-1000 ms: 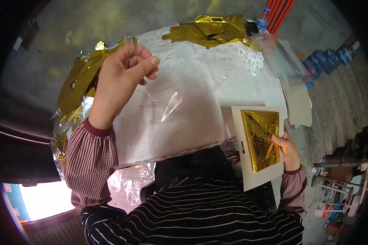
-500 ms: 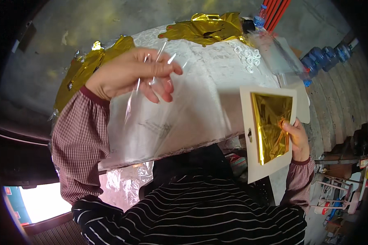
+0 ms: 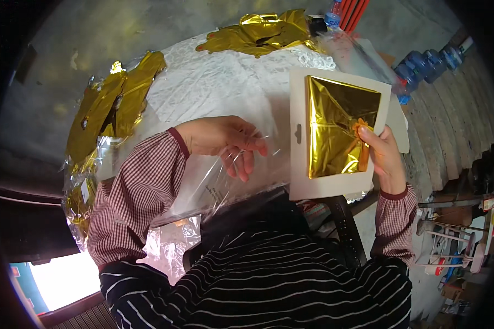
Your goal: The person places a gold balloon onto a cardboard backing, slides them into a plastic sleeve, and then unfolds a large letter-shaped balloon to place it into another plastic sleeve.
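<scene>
My left hand (image 3: 225, 141) pinches a thin clear plastic bag (image 3: 217, 183) between thumb and fingers. The bag hangs below the hand, over the front of the table, with small dark print on it. To the right, my right hand (image 3: 389, 158) grips a white backing card (image 3: 298, 170) by its right edge. On the card lies a folded packet of shiny gold foil (image 3: 335, 140). My right thumb presses on a small orange piece (image 3: 359, 129) on the foil; the fingers behind the card are hidden. Bag and card appear apart.
A white sheet covers the table (image 3: 184, 77). Crumpled gold foil (image 3: 258, 37) lies at its far edge, and more gold foil pieces (image 3: 107, 104) at the left. White rings (image 3: 318, 60) sit partly behind the card. Blue water jugs (image 3: 428, 64) stand beyond the right side.
My left hand has come down and to the right with the clear bag, toward the card. My right hand has raised the card and moved it left, turning it flatter to view.
</scene>
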{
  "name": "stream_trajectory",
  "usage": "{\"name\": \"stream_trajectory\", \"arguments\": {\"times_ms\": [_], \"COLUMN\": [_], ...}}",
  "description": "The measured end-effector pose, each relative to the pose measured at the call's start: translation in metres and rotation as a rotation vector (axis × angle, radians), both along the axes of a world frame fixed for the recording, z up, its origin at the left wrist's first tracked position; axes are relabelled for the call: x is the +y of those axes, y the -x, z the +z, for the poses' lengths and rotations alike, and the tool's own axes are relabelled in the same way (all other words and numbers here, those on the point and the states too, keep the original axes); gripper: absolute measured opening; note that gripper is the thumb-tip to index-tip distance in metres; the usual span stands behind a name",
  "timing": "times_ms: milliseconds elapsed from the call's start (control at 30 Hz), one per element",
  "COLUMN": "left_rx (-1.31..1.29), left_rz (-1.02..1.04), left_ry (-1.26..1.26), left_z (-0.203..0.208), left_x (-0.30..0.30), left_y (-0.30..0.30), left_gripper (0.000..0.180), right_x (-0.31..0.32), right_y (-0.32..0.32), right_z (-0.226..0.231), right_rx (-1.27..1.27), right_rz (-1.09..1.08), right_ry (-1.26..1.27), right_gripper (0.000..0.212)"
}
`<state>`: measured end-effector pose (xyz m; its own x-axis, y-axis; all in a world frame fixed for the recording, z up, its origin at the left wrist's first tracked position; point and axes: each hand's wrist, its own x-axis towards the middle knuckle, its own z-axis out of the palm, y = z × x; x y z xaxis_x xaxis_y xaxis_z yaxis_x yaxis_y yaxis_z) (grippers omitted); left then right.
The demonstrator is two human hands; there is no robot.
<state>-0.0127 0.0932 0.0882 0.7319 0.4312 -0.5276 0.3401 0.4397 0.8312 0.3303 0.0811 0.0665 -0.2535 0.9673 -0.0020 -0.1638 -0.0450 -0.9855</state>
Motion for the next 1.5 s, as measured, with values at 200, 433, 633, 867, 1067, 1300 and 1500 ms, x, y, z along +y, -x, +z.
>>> {"name": "stream_trajectory", "arguments": {"times_ms": [200,433,633,867,1067,1300,1500], "left_rx": [0.002,-0.119,0.117,0.176,0.069,0.173,0.125], "left_rz": [-0.075,-0.043,0.029,0.132,0.356,0.298,0.33], "left_ry": [0.068,0.132,-0.047,-0.218,-0.264,-0.361,-0.363], "left_z": [-0.019,-0.034,-0.048,-0.047,-0.058,-0.058,-0.059], "left_x": [0.001,0.016,0.039,0.044,0.032,0.027,0.026], "left_y": [-0.005,0.003,0.013,0.026,0.034,0.029,0.031], "left_gripper": [0.031,0.037,0.03,0.033,0.025,0.017,0.02], "right_x": [0.018,0.012,-0.001,-0.008,-0.009,-0.012,-0.014], "right_y": [0.008,0.029,0.043,0.048,0.045,0.046,0.045], "right_z": [-0.032,-0.057,-0.054,-0.062,-0.061,-0.051,-0.048], "right_rx": [0.138,0.071,-0.053,-0.086,-0.112,-0.136,-0.163], "right_rz": [-0.02,-0.047,0.08,0.076,0.058,0.029,0.037], "right_ry": [-0.028,0.011,0.162,0.215,0.203,0.182,0.176], "right_gripper": [0.019,0.018,0.02,0.02,0.02,0.021,0.021]}}
